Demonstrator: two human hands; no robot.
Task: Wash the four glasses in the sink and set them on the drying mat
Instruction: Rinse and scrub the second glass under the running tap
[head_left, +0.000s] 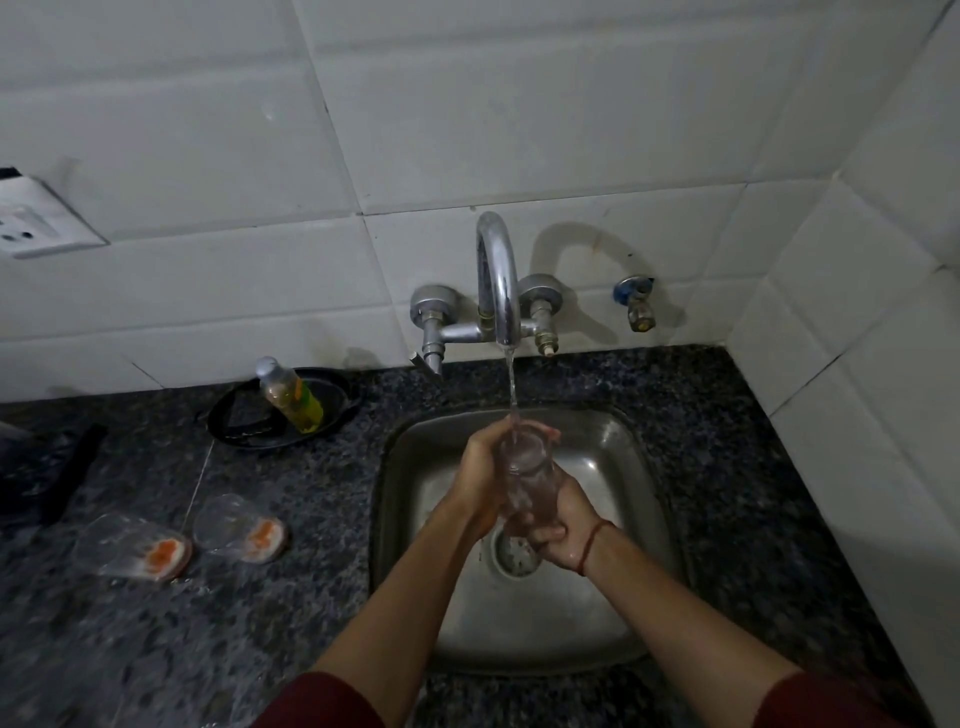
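Observation:
A clear glass (527, 480) is held upright over the steel sink (613, 613), under water running from the tap (497, 280). My left hand (480, 475) wraps around the glass's upper part and rim. My right hand (563, 525) grips its base from below. Two other glasses stand upside down on the dark counter to the left, one (130, 545) nearer the left edge, the other (240, 527) closer to the sink. Both show orange marks on their bases. No drying mat can be made out under them.
A black dish (244, 426) behind the glasses holds a soap bottle (291, 397) with yellow-green liquid. A black object (47, 467) lies at the far left. A small valve (638, 304) sticks out of the tiled wall right of the tap. The drain (511, 558) shows below my hands.

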